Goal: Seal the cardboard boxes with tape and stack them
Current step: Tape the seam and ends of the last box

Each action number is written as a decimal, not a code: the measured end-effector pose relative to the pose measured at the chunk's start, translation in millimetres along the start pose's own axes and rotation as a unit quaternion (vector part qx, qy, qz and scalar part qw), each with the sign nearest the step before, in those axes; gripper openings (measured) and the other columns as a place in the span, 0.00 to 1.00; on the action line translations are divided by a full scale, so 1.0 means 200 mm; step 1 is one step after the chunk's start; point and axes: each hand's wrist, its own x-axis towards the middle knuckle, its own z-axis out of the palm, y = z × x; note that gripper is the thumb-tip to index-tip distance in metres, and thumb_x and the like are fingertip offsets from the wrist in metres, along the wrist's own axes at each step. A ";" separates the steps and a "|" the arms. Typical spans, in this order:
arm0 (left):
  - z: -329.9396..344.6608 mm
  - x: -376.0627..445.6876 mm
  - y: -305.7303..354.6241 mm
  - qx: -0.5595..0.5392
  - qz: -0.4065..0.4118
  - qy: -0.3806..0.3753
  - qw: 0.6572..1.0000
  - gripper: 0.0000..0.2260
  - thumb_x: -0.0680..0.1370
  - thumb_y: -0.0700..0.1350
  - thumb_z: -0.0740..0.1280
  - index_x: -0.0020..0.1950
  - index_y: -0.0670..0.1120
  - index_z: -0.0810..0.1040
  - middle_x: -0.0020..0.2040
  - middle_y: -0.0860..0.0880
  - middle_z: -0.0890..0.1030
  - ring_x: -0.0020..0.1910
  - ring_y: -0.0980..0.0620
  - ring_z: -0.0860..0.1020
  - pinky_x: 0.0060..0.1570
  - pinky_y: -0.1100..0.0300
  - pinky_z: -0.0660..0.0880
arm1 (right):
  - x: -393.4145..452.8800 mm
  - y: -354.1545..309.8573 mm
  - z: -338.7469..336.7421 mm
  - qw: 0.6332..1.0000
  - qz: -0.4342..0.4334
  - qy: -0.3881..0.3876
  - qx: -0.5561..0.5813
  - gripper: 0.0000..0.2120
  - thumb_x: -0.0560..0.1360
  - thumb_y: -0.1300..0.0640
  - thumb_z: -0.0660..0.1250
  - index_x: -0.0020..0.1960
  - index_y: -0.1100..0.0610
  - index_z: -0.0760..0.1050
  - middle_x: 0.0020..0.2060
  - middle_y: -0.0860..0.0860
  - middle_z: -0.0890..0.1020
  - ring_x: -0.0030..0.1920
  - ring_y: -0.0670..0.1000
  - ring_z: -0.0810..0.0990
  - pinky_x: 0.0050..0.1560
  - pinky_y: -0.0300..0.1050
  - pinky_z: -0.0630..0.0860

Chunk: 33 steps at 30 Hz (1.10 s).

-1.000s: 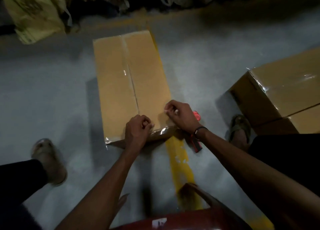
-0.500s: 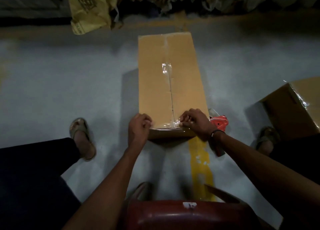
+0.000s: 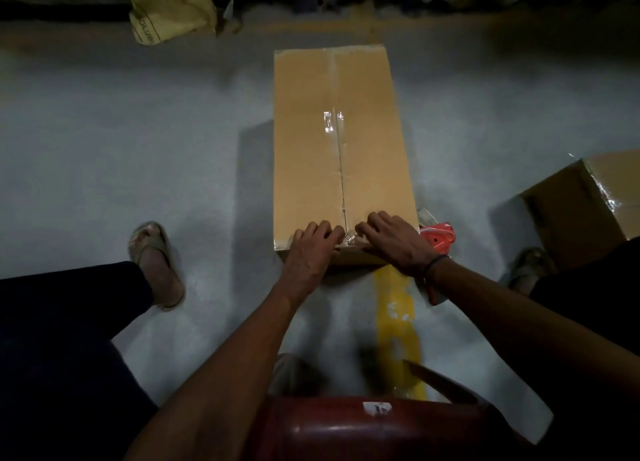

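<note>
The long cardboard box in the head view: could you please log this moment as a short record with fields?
box: long cardboard box lying on the grey floor, top flaps closed
tape: clear tape along the centre seam, crinkled at the near edge
left hand: fingers bent, pressing the near edge beside the seam
right hand: fingers bent, pressing the tape end at the near edge
tape dispenser: red, on the floor right of the box
second box: taped, at far right

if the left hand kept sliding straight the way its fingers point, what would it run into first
Probably nothing soon: the left hand points up along the cardboard box top, left of the seam, which looks bare up to the far edge.
</note>
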 end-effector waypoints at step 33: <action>-0.29 -0.13 -0.45 -0.056 -0.067 -0.140 0.986 0.22 0.76 0.43 0.75 0.57 0.53 0.63 0.53 0.44 0.81 0.49 0.43 0.80 0.47 0.47 0.79 | -0.11 0.26 -0.22 0.981 0.034 -0.165 0.096 0.24 0.73 0.59 0.73 0.65 0.53 0.68 0.54 0.50 0.71 0.50 0.51 0.72 0.49 0.46 0.73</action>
